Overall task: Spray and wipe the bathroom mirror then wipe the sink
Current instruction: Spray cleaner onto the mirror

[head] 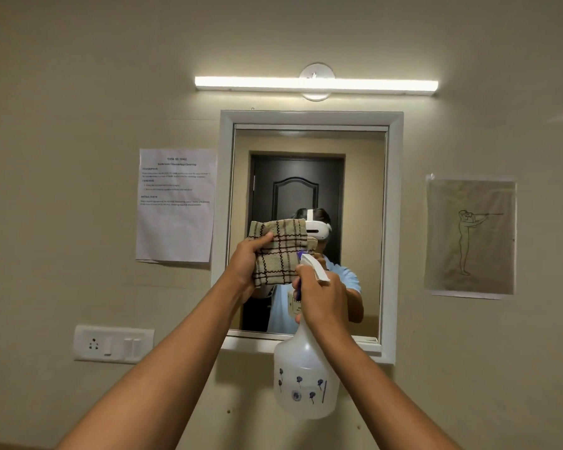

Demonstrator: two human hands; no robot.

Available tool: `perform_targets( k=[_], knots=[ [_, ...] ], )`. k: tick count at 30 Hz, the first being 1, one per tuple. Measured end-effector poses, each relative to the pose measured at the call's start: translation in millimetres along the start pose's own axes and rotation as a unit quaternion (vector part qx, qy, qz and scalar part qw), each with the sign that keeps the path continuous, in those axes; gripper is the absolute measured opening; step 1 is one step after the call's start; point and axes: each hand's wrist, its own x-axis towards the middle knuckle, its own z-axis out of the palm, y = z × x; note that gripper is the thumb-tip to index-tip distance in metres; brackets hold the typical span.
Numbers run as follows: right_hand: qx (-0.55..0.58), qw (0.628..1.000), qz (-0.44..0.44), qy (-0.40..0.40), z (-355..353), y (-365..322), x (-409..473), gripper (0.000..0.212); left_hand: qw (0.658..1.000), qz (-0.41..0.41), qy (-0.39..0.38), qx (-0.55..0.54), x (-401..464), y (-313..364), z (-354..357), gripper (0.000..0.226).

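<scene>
While your right hand (322,298) wraps the neck of the spray bottle (301,371), its fingers (301,271) curl over the trigger below the white nozzle, which points at the mirror (361,222). That grip makes sense: the bottle hangs upright so the liquid can feed, and the nozzle sits close to the glass, aimed at its lower middle. Your left hand (246,264) holds the folded checked cloth (278,251) up beside the nozzle, thumb pressed on the front face and the other fingers hidden behind the fold, so the pad is pinched flat and ready to sweep once the glass is wet. You cannot tell from here whether the cloth touches the mirror or only hovers before it. No mist or wet streaks show on the glass, so spraying looks to be the step in hand. The sink is out of view below; it comes last.
</scene>
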Motion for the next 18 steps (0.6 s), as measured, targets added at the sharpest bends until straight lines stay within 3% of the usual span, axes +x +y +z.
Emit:
perform_targets(
  k=[5, 18],
  knots=[
    [0.004, 0.999, -0.036, -0.016, 9.1, -1.9, -6.1, 0.030, 1.000, -0.013, -0.004, -0.002, 2.0, -0.8, -0.3, 0.027],
    [-0.027, 0.998, -0.021, -0.059, 35.7, 4.2, -29.3, 0.034, 1.000, -0.010, 0.018, -0.008, -1.1, 4.9, -11.2, 0.034]
  ],
)
